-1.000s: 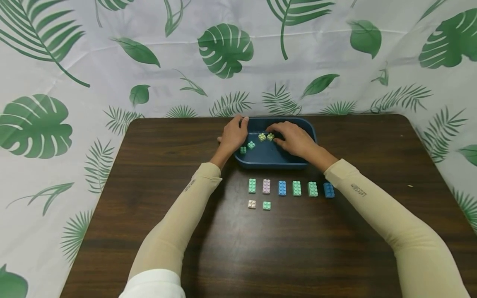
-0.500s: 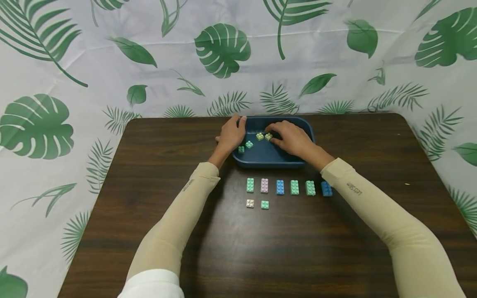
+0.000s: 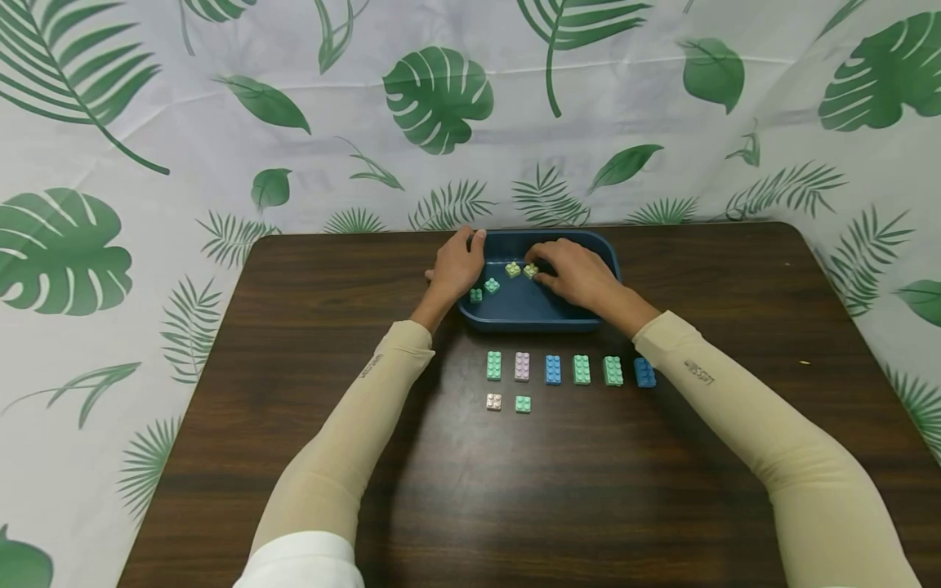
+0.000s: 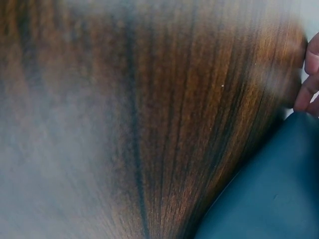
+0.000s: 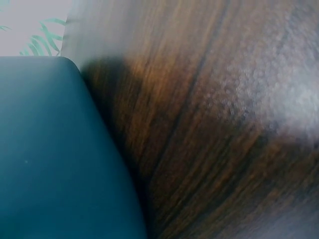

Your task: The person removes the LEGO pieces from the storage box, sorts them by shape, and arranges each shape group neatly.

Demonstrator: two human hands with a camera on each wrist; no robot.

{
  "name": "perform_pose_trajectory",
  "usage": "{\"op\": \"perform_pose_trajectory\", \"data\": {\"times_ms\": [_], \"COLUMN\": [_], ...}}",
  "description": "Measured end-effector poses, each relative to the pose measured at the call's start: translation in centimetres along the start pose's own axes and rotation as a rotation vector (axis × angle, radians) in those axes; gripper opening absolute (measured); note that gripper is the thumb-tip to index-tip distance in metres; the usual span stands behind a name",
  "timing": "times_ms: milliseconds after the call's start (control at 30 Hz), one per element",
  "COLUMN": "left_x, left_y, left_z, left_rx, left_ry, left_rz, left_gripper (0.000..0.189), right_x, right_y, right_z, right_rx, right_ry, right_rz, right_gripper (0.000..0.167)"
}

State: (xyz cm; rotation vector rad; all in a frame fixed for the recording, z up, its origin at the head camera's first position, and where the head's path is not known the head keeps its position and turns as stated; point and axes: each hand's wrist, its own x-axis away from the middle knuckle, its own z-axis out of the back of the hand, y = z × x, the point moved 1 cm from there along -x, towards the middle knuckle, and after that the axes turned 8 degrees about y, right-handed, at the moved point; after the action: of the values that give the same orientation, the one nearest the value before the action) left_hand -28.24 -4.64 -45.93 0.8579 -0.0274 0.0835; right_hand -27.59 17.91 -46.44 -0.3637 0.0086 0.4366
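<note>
My left hand point(image 3: 457, 265) grips the left side of a dark blue tray point(image 3: 529, 325), its fingers outside the wall; the left wrist view shows fingertips point(image 4: 311, 59) at the tray's edge. Inside the tray, my right hand point(image 3: 581, 272) pinches a small yellow toy brick point(image 3: 531, 270) between thumb and index finger. Just left of it lies a second yellow brick point(image 3: 512, 269). Two small green bricks, one turned at an angle point(image 3: 492, 285) and one near the left wall point(image 3: 476, 295), lie in the tray too. Only the tray's outer wall point(image 5: 60, 149) shows in the right wrist view, without the hand.
In front of the tray, a row of longer bricks runs across the wooden table point(image 3: 441, 506): green point(image 3: 494, 366), pink point(image 3: 522, 367), blue point(image 3: 553, 370) and more. Below them sit a small beige brick point(image 3: 494, 402) and a small green one point(image 3: 523, 404). A leaf-print cloth point(image 3: 323, 147) hangs behind.
The head view has shifted slightly. Both hands stay at the tray, and the right fingers have barely moved at the yellow brick, which has shifted very slightly.
</note>
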Motion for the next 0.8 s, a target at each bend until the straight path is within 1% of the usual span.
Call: {"op": "perform_pose_trajectory", "data": {"times_ms": [400,800], "left_x": [-0.11,0.05], "left_y": [-0.01,0.13], "left_z": [-0.08,0.02], "left_rx": [-0.008,-0.002], "left_ry": [0.004,-0.003], "left_rz": [0.005,0.009], "left_gripper": [0.041,0.043], "right_x": [0.17,0.66], "right_y": [-0.26,-0.88], "right_z": [0.08,0.46], "right_rx": [0.013,0.042], "right_ry": [0.019,0.048], "right_rz": [0.003,0.070], "right_gripper": [0.027,0.023]}}
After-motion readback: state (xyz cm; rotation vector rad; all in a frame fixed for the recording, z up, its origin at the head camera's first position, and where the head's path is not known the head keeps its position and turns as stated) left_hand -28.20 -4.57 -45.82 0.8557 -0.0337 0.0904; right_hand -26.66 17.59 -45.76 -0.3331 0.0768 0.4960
